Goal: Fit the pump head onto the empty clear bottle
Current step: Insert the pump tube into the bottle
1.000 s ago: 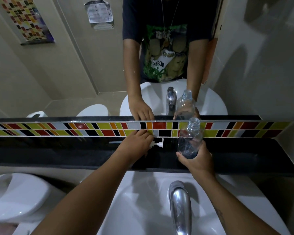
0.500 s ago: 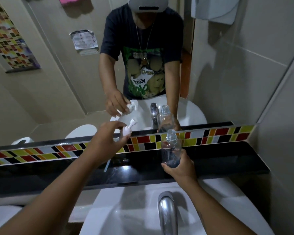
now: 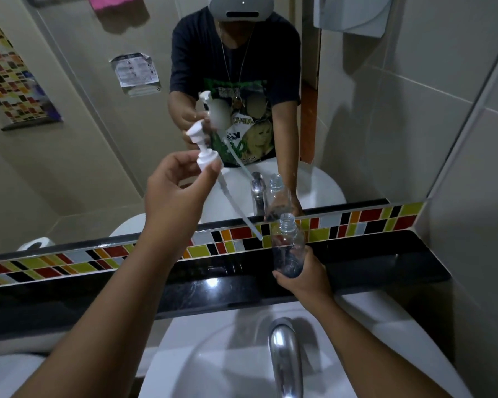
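My left hand (image 3: 174, 193) holds the white pump head (image 3: 203, 150) by its collar, raised in front of the mirror. Its long clear dip tube (image 3: 236, 205) slants down to the right, and the tube's tip hangs just left of the bottle's shoulder, outside the neck. My right hand (image 3: 302, 278) grips the base of the empty clear bottle (image 3: 288, 245), which stands upright over the black ledge (image 3: 385, 265) with its threaded neck uncapped. The mirror repeats both hands and both objects.
A chrome tap (image 3: 283, 354) rises over the white basin (image 3: 213, 357) below my arms. A strip of coloured mosaic tiles (image 3: 371, 219) runs under the mirror. Tiled wall closes the right side. A white toilet lid (image 3: 9, 372) sits at lower left.
My left hand lifted the pump head off the ledge, raised it high and drew its tube out toward the bottle. The bottle stays held upright in my right hand.
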`<state>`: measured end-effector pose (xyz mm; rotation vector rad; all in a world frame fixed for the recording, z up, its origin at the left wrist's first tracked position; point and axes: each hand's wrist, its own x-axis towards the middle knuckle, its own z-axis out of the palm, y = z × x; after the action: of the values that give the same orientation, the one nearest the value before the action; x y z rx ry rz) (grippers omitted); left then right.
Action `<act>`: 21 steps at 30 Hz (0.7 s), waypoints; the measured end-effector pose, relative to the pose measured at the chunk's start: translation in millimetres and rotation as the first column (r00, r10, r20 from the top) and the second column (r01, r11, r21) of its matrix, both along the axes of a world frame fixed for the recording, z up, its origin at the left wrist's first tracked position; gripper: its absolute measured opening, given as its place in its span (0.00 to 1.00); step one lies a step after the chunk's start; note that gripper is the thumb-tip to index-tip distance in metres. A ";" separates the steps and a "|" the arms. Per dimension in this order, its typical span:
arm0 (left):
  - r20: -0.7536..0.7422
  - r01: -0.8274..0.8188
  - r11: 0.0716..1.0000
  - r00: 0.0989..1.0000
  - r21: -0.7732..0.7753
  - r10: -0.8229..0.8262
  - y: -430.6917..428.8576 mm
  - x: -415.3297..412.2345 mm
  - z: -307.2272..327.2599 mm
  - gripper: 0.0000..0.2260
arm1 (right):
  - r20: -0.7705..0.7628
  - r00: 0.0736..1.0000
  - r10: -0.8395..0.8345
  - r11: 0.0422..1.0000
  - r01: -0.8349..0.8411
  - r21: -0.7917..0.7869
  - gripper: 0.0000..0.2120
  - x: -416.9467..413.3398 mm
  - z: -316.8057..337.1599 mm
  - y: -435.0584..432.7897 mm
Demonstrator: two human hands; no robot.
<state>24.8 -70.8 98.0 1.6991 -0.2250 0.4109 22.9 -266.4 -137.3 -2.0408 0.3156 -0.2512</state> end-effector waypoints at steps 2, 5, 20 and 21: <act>0.002 -0.012 0.996 1.000 -0.089 0.012 -4.4 2.6 3.3 0.06 | 0.004 1.000 0.006 1.000 -0.006 0.001 0.33 -1.3 0.6 -0.6; 0.014 -0.022 0.981 1.000 -0.195 0.026 -12.1 5.1 8.0 0.05 | 0.023 0.999 0.025 1.000 -0.026 0.010 0.32 -2.3 1.3 -2.1; -0.077 -0.019 0.979 0.997 -0.202 0.004 -33.3 14.4 -7.7 0.16 | 0.067 0.996 0.053 0.999 -0.053 0.001 0.30 -2.5 2.7 -3.7; -0.083 -0.024 0.981 0.997 -0.194 0.008 -34.9 15.1 -9.3 0.16 | 0.065 0.997 0.050 0.999 -0.051 0.003 0.30 -2.3 2.3 -3.8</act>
<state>39.9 -105.7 88.7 1.5223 -0.1076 0.3626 20.6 -270.2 -135.0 -2.0284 0.2235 -0.2850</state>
